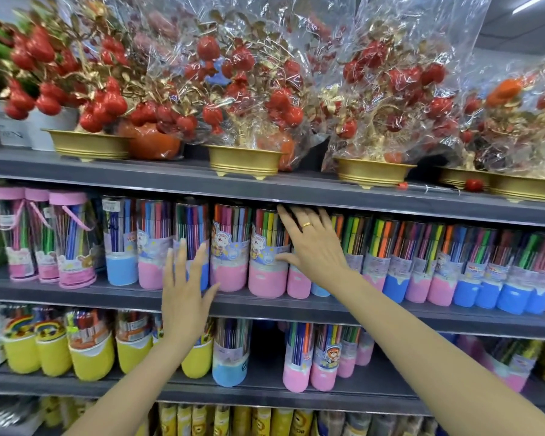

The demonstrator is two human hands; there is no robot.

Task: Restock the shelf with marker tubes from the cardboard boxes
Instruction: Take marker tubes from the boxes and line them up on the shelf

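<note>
A row of clear marker tubes with pink and blue bases stands on the middle shelf (453, 319). My left hand (184, 291) is spread with straight fingers in front of a blue-based tube (192, 225), fingertips against it. My right hand (312, 247), wearing a gold ring, reaches over a pink-based tube (298, 283), which it mostly hides; its fingers are straight and its thumb touches the neighbouring pink-based tube (266, 247). Neither hand holds anything. No cardboard box is in view.
The top shelf carries wrapped red-fruit ornaments in gold pots (244, 160). Pink-lidded tubes (73, 240) stand at the left of the middle shelf. The lower shelf holds yellow-based tubes (92, 354) and a few pink and blue ones (296, 357), with gaps between them.
</note>
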